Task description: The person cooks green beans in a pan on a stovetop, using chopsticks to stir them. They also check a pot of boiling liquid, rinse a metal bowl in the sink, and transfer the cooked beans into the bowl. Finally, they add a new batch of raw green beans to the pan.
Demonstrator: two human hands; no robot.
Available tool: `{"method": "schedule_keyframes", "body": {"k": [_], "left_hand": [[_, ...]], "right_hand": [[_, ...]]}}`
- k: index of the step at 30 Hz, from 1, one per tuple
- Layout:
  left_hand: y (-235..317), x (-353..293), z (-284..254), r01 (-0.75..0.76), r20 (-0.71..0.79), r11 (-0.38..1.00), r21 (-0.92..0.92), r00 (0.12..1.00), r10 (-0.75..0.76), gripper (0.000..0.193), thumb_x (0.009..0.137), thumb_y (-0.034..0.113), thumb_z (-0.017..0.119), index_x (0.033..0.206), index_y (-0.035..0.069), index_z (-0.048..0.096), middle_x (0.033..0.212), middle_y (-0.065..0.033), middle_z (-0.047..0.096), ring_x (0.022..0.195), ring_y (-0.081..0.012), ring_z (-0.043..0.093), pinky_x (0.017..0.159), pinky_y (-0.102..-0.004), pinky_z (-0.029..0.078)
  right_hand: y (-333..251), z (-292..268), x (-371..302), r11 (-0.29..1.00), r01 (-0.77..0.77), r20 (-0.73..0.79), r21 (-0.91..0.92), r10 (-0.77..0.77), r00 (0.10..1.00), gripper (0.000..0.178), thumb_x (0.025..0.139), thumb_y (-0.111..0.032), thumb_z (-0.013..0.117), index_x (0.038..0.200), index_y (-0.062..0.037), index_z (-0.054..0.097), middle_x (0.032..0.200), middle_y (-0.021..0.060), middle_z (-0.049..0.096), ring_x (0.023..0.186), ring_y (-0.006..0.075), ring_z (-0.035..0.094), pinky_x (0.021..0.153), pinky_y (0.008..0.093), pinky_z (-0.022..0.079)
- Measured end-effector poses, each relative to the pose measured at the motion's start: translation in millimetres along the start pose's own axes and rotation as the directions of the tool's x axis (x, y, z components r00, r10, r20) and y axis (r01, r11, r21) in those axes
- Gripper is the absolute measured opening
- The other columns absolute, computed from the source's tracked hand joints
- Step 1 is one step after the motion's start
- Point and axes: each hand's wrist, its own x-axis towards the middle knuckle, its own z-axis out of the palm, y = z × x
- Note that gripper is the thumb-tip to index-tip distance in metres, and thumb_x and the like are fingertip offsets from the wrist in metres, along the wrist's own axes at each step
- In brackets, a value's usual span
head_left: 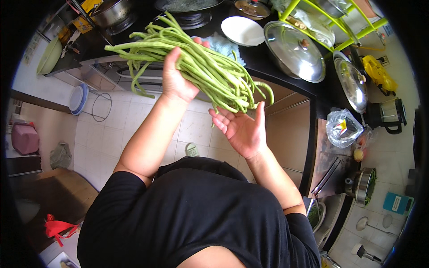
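Observation:
A large bundle of long green beans (210, 73) is held up in front of me, above the floor and short of the dark counter. My left hand (177, 78) is wrapped round the bundle, its thumb across the top and fingertips showing on the far side. The beans fan out to the left and run down to the right. Just below their right end, my right hand (241, 129) has its palm up and fingers apart, with the fingertips close under the bean ends. Whether those fingertips touch the beans I cannot tell.
A white bowl (242, 31), a blue cloth (221, 44) and a steel lid (295, 51) lie on the counter beyond the beans. A pan (187, 4) sits on the stove. To the right are a plastic bag (343, 127), a chopping board (328, 152) and a blender (386, 116).

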Motion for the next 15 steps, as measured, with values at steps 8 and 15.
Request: {"method": "schedule_keyframes", "body": {"k": [8,15], "left_hand": [[60,9,-46,-0.040,-0.111,0.966,-0.256,0.994,0.012,0.047,0.077,0.040,0.057,0.107,0.003,0.055,0.111,-0.0110,0.056,0.109,-0.0243,0.050,0.099,-0.0443,0.037],[79,6,-32,-0.018,0.096,0.937,-0.349,0.994,0.055,0.047,0.078,0.039,0.054,0.107,0.002,0.054,0.109,-0.0105,0.056,0.107,-0.0239,0.051,0.098,-0.0425,0.038]], "right_hand": [[6,34,18,0.994,-0.028,0.115,-0.108,0.040,0.993,0.083,0.084,-0.064,0.033,0.133,0.0023,0.027,0.133,0.0192,0.037,0.122,0.0336,0.039,0.100,0.0424,0.034],[-7,22,6,0.945,-0.022,0.227,-0.327,0.102,0.968,0.065,0.091,-0.054,0.030,0.128,-0.0019,0.040,0.125,0.0182,0.046,0.116,0.0310,0.046,0.092,0.0395,0.039]]}}
